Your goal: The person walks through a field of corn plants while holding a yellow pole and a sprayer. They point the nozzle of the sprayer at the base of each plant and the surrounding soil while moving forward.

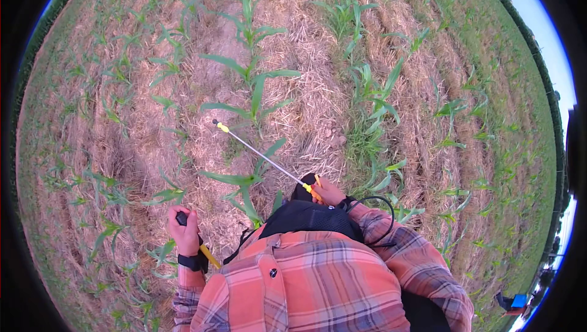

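My left hand is wrapped round the black grip of a yellow lever at the lower left. My right hand holds the yellow and orange handle of a spray wand in front of my body. The wand's thin metal tube points up and to the left, and its yellow and black nozzle hangs beside the leaves of a young corn plant. A black hose curves from near my right hand round the forearm.
Rows of young corn run away from me over straw-covered soil. Grassy green growth stands in the row to the right. A blue and red object is at the far lower right, near the field's edge.
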A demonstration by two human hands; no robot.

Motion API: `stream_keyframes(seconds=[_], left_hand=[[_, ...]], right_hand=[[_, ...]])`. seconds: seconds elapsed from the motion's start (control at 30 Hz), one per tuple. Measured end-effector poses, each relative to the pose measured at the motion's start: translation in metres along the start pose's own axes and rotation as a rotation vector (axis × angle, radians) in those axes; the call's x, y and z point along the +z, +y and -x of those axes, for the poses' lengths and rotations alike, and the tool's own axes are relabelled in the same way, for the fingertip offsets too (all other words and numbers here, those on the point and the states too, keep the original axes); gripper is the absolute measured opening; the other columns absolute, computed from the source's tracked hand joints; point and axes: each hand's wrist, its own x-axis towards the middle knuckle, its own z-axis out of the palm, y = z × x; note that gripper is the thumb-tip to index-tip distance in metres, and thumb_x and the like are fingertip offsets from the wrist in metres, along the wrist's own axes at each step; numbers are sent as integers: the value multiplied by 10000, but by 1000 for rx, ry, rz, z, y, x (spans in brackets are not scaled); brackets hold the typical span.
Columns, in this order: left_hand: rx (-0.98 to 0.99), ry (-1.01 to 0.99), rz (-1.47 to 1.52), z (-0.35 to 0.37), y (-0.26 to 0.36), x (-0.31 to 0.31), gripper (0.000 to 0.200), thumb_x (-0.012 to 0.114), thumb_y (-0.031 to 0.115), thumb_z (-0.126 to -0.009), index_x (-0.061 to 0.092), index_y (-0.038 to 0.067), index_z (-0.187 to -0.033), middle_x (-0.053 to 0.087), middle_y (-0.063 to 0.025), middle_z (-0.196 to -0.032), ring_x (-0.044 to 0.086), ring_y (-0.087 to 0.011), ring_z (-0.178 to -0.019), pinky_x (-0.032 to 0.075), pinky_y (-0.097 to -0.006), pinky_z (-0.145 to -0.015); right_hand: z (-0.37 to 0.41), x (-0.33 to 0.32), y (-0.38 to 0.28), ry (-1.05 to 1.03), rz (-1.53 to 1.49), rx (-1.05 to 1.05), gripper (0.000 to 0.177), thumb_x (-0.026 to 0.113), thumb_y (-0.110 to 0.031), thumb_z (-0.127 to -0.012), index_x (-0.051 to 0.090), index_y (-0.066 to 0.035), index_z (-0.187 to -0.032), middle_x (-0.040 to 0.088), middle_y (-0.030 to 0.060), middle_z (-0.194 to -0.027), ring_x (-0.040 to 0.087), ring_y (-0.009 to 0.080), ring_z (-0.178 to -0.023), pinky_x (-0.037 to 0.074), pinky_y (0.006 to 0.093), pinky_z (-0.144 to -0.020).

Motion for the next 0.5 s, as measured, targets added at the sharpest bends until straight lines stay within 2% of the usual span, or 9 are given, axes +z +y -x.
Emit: stream_keyframes(seconds=[0.17, 0.3, 0.37, 0.4, 0.5], left_hand=[[6, 4, 30, -35, 9, 17, 122, 502, 20, -771, 393, 64, -803, 389, 22, -570, 354, -33, -406, 292, -164, -373], [80, 61, -22, -75, 28, 40, 132, 507, 1, -756, 400, 70, -792, 413, 13, -608, 370, -28, -420, 292, -159, -366], [105, 79, -63, -99, 37, 60, 132, 504, -4, -757, 399, 70, -789, 403, 16, -606, 367, -30, -419, 288, -161, -367], [114, 63, -69, -113, 41, 73, 131, 511, 3, -756, 401, 70, -782, 402, 16, -608, 366, -31, -420, 287, -164, -370], [122, -15, -99, -154, 52, 110, 127, 517, 13, -757, 405, 68, -778, 404, 16, -614, 366, -31, -421, 288, -165, -372]], right_hand=[[-41, -21, -11, 32, -88, -48, 219, 419, -287, -849, 403, -69, -852, 540, 31, -572, 442, 75, -379, 342, 207, -342], [-94, -66, -8, 164, -114, -105, 233, 412, -281, -846, 407, -53, -892, 542, 43, -556, 482, 97, -397, 367, 238, -344], [-107, -95, -17, 283, -144, 14, 201, 403, -242, -850, 392, -45, -889, 518, 65, -562, 446, 109, -372, 349, 233, -343], [-114, -110, -19, 291, -158, 10, 201, 403, -242, -850, 392, -45, -889, 518, 65, -562, 446, 109, -372, 349, 233, -343], [-130, -153, -23, 483, -454, -5, 204, 432, -261, -840, 392, -65, -878, 527, 82, -546, 464, 137, -347, 352, 256, -301]])
